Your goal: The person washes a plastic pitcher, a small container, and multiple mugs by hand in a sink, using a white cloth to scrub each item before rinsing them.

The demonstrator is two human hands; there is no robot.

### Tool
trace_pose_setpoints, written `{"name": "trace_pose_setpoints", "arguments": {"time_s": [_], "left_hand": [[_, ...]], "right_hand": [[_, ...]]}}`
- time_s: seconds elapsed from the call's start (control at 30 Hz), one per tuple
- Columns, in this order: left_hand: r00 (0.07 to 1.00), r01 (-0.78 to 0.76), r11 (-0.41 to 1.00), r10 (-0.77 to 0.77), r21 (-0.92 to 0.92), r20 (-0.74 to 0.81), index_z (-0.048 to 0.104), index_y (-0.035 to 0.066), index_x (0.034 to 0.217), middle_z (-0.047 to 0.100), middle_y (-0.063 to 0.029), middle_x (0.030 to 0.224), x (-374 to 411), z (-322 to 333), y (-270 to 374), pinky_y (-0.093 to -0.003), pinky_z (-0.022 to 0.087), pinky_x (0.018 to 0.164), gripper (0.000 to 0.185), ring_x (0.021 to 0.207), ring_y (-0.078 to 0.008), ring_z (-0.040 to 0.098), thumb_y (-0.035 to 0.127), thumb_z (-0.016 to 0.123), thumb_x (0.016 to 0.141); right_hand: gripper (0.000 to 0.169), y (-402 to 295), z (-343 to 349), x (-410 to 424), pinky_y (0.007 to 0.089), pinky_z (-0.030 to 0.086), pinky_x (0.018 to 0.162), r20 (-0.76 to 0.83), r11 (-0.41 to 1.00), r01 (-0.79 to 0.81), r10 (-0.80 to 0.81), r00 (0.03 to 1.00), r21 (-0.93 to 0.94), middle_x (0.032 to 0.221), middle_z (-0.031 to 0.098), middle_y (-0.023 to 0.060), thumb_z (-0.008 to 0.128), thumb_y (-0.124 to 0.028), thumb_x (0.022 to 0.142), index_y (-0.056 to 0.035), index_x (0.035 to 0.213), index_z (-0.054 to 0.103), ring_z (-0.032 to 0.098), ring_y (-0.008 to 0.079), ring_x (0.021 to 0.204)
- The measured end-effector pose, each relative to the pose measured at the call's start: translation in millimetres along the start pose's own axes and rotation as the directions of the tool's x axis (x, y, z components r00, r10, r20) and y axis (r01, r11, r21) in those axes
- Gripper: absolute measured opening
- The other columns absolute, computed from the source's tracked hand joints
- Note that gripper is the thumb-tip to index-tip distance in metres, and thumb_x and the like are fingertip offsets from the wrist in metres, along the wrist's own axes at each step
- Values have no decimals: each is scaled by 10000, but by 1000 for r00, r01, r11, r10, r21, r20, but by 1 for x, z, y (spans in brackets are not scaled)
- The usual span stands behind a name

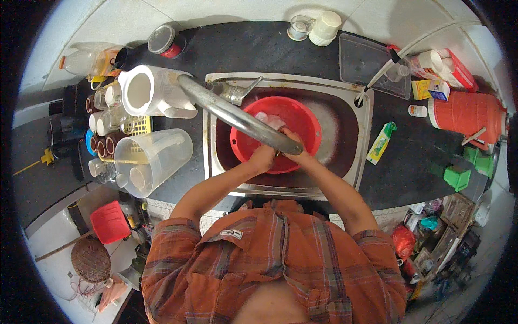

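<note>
A red plastic basin (313, 121) stands in the metal sink (366, 133). Over its near part my left hand (263, 157) and my right hand (293, 148) are close together. The curved metal spout (238, 115) crosses above them and partly covers both. A pale, wet-looking thing (269, 120), perhaps cloth or plastic, lies in the basin just beyond my hands. Whether my fingers hold it or something else is hidden. Behind the spout sits the tap's lever (251, 89).
Left of the sink are a white jug (162, 91), a translucent plastic container (170, 154) and several glass jars (109, 121). On the right lie a green-and-yellow tube (380, 143), a clear tray (352, 60) and a red water cooler (465, 115). White cups (325, 28) stand at the back.
</note>
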State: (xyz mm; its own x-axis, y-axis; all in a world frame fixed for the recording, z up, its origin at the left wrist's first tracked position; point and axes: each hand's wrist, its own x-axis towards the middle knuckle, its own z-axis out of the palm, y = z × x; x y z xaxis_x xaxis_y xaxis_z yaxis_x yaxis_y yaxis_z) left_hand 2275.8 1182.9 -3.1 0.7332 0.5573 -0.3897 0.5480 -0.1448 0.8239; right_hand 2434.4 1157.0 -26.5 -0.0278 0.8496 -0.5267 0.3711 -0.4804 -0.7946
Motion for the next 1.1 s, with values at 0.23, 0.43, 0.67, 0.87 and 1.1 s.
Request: {"name": "trace_pose_setpoints", "arguments": {"time_s": [0.23, 0.43, 0.67, 0.87, 1.1], "left_hand": [[980, 187, 825, -191, -533, 49, 572, -18, 987, 612, -185, 890, -10, -2, 6, -374, 441, 730, 234, 829, -299, 589, 4, 462, 781], [951, 305, 944, -297, -127, 83, 579, -2, 1097, 640, -124, 923, -19, -61, 36, -366, 447, 777, 321, 889, -240, 602, 13, 458, 800], [881, 200, 610, -455, -767, -133, 393, 68, 1329, 548, -132, 1167, -30, -98, 52, -237, 484, 752, 504, 1040, -156, 556, 16, 456, 832], [898, 155, 939, -264, -308, -352, 279, 51, 1383, 417, -248, 1309, -21, -83, 25, -351, 352, 1006, 677, 1193, -350, 451, 159, 584, 788], [832, -31, 999, 7, -34, -555, 406, 32, 1300, 411, -219, 1325, -27, -57, 13, -363, 313, 1033, 581, 1252, -318, 383, 136, 622, 770]], "right_hand": [[686, 1, 14, 8, 466, 439, 863, -143, 971, -10, -25, 989, -238, 1103, 496, 190, 696, -462, 658, -186, 1247, 481, 503, 393, 1045], [710, -15, 12, 3, 493, 460, 829, -282, 917, -58, -61, 957, -395, 1212, 380, 189, 718, -376, 648, -223, 1280, 431, 412, 391, 1140], [695, -29, 3, -19, 501, 481, 825, -234, 764, -12, -183, 955, -645, 1301, 293, 209, 712, -353, 635, -202, 1264, 456, 352, 430, 1169], [610, 10, 3, -3, 402, 507, 760, -284, 992, 113, -123, 951, -51, 1142, 495, 160, 630, -197, 704, -133, 1264, 396, 589, 276, 798], [499, -46, -25, -53, 361, 523, 638, 63, 465, -141, 180, 982, 874, 1113, 547, 144, 446, -152, 774, -105, 1266, 376, 592, 258, 883]]}}
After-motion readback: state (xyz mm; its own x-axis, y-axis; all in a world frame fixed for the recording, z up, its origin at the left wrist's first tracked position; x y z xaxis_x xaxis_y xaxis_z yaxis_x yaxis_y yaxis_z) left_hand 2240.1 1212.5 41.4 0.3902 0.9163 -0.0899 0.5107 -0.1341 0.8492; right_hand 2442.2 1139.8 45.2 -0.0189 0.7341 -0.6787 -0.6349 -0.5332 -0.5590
